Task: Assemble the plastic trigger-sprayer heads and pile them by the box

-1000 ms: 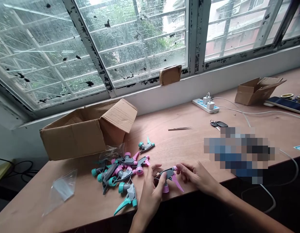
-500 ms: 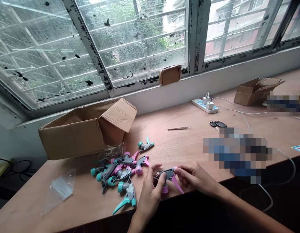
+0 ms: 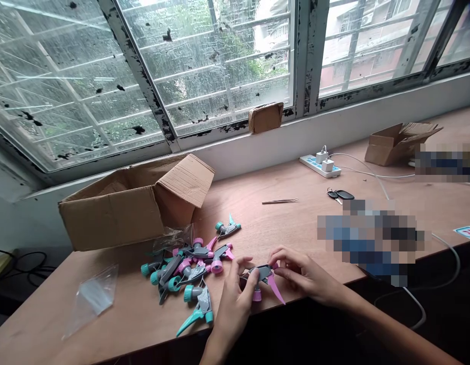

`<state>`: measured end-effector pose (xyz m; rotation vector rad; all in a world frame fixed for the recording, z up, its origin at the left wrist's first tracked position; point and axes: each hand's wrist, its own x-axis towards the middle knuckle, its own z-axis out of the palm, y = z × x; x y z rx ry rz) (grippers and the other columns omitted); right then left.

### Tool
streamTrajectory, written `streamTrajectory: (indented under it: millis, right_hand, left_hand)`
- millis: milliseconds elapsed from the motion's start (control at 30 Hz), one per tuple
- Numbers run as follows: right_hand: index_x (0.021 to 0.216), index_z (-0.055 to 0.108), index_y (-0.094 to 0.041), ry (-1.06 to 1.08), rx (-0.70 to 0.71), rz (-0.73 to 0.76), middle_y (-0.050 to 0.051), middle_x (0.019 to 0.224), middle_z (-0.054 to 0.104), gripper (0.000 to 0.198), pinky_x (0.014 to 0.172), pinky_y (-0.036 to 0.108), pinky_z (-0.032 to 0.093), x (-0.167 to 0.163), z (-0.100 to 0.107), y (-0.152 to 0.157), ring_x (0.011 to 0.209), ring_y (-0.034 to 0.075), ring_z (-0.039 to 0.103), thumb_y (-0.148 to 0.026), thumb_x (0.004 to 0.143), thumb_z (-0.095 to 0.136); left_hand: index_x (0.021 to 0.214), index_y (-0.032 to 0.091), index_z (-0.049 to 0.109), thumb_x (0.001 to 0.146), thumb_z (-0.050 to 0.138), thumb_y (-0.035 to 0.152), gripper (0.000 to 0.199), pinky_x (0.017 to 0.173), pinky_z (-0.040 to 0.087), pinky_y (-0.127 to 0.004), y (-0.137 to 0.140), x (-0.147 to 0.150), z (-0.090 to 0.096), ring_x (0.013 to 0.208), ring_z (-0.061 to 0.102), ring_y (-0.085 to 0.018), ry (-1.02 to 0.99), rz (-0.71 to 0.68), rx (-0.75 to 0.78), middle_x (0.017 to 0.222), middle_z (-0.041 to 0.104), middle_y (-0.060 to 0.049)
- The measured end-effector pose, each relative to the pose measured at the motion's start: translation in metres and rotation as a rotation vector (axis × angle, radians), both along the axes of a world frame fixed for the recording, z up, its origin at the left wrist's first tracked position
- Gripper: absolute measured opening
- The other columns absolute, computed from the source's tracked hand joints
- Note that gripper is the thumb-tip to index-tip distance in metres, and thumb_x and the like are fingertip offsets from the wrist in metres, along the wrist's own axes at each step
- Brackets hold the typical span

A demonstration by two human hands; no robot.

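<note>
Over the table's front edge, my left hand [image 3: 240, 289] is closed round the grey body of a trigger spray head [image 3: 264, 274] with a pink trigger and pink collar. The fingers of my right hand [image 3: 301, 274] pinch the pink nozzle at its right end. To the left of my hands lies a pile of spray heads [image 3: 189, 263], grey with teal or pink parts. One teal-trigger spray head [image 3: 200, 306] rests near the front edge, and another teal one [image 3: 229, 227] sits apart behind the pile.
An open cardboard box [image 3: 113, 218] stands at the back left, with a clear plastic bag [image 3: 93, 296] in front. Tweezers [image 3: 279, 201], keys [image 3: 340, 194] and a power strip [image 3: 320, 166] lie further back. A smaller box [image 3: 387, 144] stands at the right. A blurred patch covers something right of my hands.
My right hand's fingers have shifted on the nozzle, the forefinger now higher and bent over it. My left hand keeps its hold on the spray head.
</note>
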<state>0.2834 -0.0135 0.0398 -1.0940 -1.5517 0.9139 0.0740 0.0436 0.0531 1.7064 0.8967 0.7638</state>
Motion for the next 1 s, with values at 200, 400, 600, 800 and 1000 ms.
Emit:
streamTrajectory:
  millis: [200,400,600,800,1000]
  right_hand:
    - [0.116,0.066,-0.022,0.001,-0.048,-0.05,0.002,0.093,0.069,0.027,0.067,0.026,0.047,0.0,0.0004,-0.0017,0.075,0.016,0.064,-0.043,0.103,0.055]
    - [0.116,0.061,-0.021,-0.019,-0.025,-0.055,0.002,0.086,0.069,0.027,0.07,0.027,0.048,-0.0026,0.0,-0.0028,0.077,0.017,0.064,-0.043,0.105,0.052]
    - [0.11,0.064,-0.02,-0.106,-0.005,-0.07,0.0,0.082,0.065,0.023,0.061,0.026,0.042,-0.0036,-0.0024,-0.005,0.065,0.013,0.054,-0.042,0.102,0.057]
    - [0.093,0.065,-0.019,-0.1,-0.01,-0.059,0.0,0.075,0.066,0.032,0.067,0.028,0.047,-0.0046,0.0056,-0.0048,0.069,0.017,0.062,-0.047,0.104,0.053]
    - [0.11,0.063,-0.021,-0.129,0.032,-0.101,0.002,0.086,0.069,0.025,0.066,0.027,0.048,-0.0061,0.0,-0.0055,0.069,0.016,0.061,-0.043,0.104,0.054]
  left_hand:
    - [0.123,0.022,0.051,0.101,0.054,0.039,0.028,0.084,0.051,-0.031,-0.0014,-0.0003,0.0029,0.093,0.066,-0.02,-0.001,-0.063,-0.003,0.101,0.067,-0.003]
    - [0.122,0.022,0.053,0.1,0.056,0.04,0.029,0.086,0.05,-0.031,-0.0002,0.0006,0.0002,0.098,0.067,-0.022,-0.004,-0.018,0.01,0.101,0.069,-0.004]
    - [0.121,0.021,0.056,0.1,0.056,0.046,0.033,0.084,0.049,-0.032,0.0052,-0.0011,-0.0062,0.096,0.065,-0.023,-0.012,0.033,0.0,0.102,0.067,-0.005]
    - [0.12,0.021,0.058,0.101,0.054,0.043,0.029,0.087,0.05,-0.032,0.0017,-0.0027,0.0002,0.098,0.065,-0.022,0.0,-0.031,0.026,0.103,0.066,-0.004]
    - [0.121,0.022,0.059,0.101,0.055,0.043,0.03,0.088,0.051,-0.033,0.0018,-0.0034,0.0006,0.097,0.066,-0.022,0.0,-0.033,0.017,0.102,0.067,-0.004]
